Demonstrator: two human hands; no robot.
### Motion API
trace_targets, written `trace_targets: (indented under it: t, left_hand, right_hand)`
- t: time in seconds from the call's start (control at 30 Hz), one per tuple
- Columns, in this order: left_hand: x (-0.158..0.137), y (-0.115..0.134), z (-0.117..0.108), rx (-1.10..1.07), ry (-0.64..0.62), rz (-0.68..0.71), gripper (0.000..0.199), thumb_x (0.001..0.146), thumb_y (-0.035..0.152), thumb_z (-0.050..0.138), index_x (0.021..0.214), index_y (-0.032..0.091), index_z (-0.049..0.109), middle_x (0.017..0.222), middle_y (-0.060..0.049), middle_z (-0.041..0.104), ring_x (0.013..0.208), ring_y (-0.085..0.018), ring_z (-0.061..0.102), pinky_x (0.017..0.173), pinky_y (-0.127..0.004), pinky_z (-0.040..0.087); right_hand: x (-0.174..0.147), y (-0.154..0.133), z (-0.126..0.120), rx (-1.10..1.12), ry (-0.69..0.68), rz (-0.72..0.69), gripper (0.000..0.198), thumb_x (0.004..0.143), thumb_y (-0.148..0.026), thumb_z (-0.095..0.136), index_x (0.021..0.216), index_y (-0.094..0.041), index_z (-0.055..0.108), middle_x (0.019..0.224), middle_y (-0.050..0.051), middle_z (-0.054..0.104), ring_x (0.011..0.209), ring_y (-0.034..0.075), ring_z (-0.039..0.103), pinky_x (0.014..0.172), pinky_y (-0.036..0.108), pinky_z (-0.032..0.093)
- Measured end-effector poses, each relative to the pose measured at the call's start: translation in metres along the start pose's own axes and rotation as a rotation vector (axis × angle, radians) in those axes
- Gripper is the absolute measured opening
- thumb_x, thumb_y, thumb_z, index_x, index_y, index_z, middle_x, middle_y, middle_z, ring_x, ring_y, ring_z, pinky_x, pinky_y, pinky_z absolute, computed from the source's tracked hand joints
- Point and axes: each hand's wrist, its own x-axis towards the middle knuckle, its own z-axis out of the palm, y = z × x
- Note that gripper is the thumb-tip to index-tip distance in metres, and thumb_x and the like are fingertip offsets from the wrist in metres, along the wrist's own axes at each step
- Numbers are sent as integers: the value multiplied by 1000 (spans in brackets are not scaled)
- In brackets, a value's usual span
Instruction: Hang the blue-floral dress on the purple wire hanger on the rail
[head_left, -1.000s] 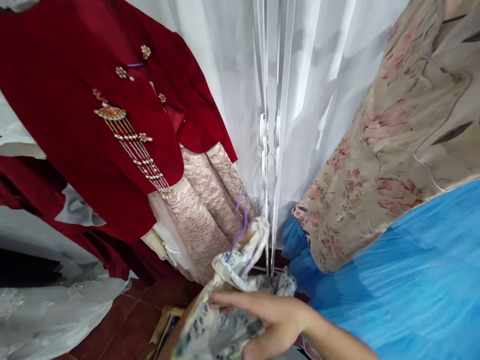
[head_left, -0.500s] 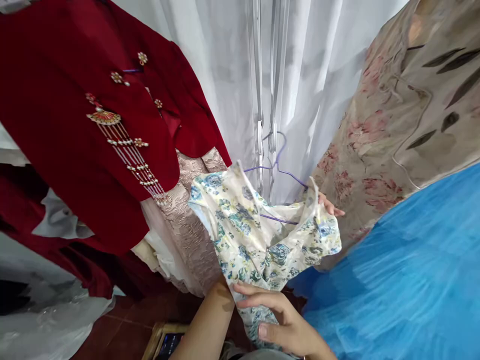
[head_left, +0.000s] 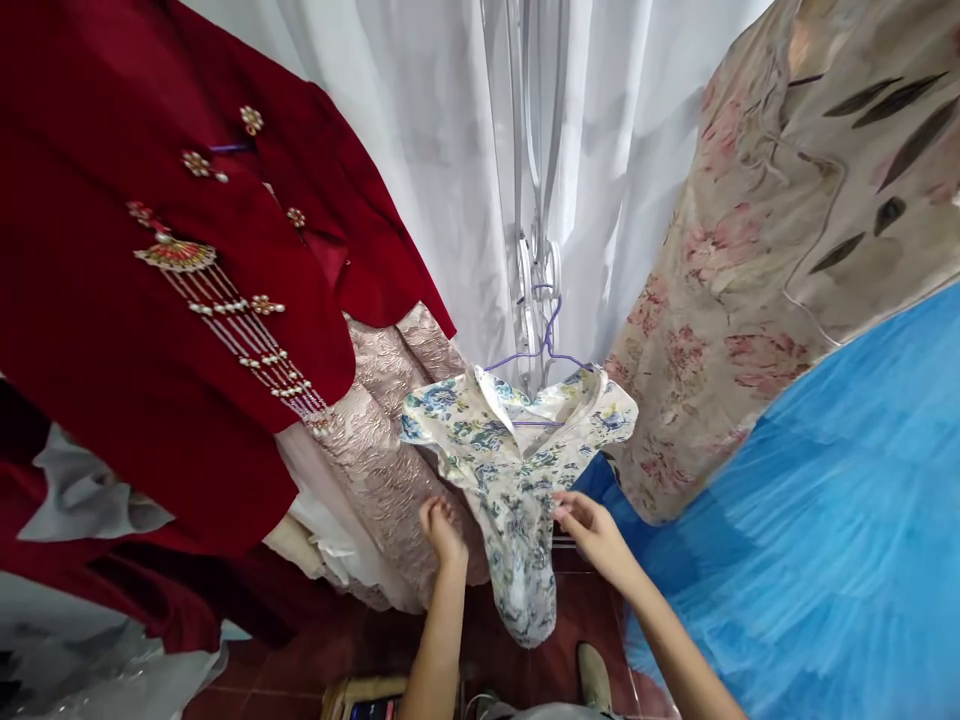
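A white floral dress with blue and green flowers and a V-shaped neck hangs on a thin purple hanger. The hanger's hook goes up to white plastic hooks on hanging straps. At the dress's right side, my right hand pinches the cloth edge at about waist height. Left of the dress, my left hand is curled closed with a small gap to the cloth. I see nothing in its fingers.
A dark red jacket with a beaded ornament hangs at left over a pinkish brocade skirt. To the right hang a beige floral garment and blue tulle. White curtains stand behind. A phone lies low down.
My right hand has moved from the dress's front to its right edge. The left hand has come away from behind the right shoulder to the dress's left. The dress now hangs straighter, facing me.
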Motion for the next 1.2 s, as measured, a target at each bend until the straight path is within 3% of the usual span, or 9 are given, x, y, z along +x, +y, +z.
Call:
trace_targets:
  t: [0.13,0.3,0.4,0.53,0.7,0.87,0.93,1.03,1.2]
  left_hand:
    - [-28,-14,0,-28,4,-32,27,93,46,50,86,21,58,77,0,61,67,-15,61,61,-26,50]
    - [-59,9,37,-30,-393,160,15,92,35,54,93,22,62,92,-5,67,88,-20,67,81,-33,54]
    - [-59,26,57,70,-480,253,17,91,23,54,106,23,63,106,-7,69,96,-20,66,89,-35,53]
    - [-55,30,79,141,-471,287,32,85,9,52,112,22,60,115,-9,67,99,-20,66,89,-35,54]
    - [-67,21,96,158,-423,287,36,84,8,52,118,22,56,119,-10,64,103,-21,64,89,-36,53]
    - [-77,22,98,186,-335,326,41,83,12,54,123,22,54,125,-12,62,112,-23,61,96,-39,50]
    - [-79,27,98,205,-316,344,34,81,15,57,114,22,58,114,-10,65,107,-25,62,94,-40,50]
    - [-85,38,98,212,-291,321,3,82,22,56,84,24,57,82,-4,62,82,-23,63,79,-38,51]
    - [-110,54,95,207,-333,297,22,90,33,55,70,25,51,71,-3,58,71,-21,58,73,-37,50]
  right_hand:
    - [61,-2,19,-357,135,1,48,83,-56,64,108,-16,73,75,6,75,73,26,70,68,32,49]
    - [99,-13,42,-486,273,58,34,90,-46,58,87,-18,76,71,8,76,70,25,72,62,29,42]
    - [101,-12,38,-487,314,62,38,93,-47,54,81,-17,76,71,10,76,66,25,71,60,29,41]
    - [100,-7,25,-480,333,55,40,88,-52,60,80,-17,76,68,11,75,68,28,71,62,31,44]
    - [110,-7,19,-393,291,21,33,88,-44,60,85,-16,75,73,12,76,73,27,71,68,31,47]
    - [89,-7,18,-163,95,20,33,83,-45,61,71,-16,70,59,7,70,48,18,60,50,27,44]
    - [69,-9,17,-89,24,27,36,81,-49,61,66,-17,66,53,5,67,39,15,51,43,26,39]
    - [46,-26,12,54,-13,18,37,79,-51,62,61,-19,60,48,3,62,35,12,44,39,25,35]
    - [51,-91,-1,323,89,-111,37,78,-43,70,53,-20,57,42,-1,56,34,9,38,38,24,31]
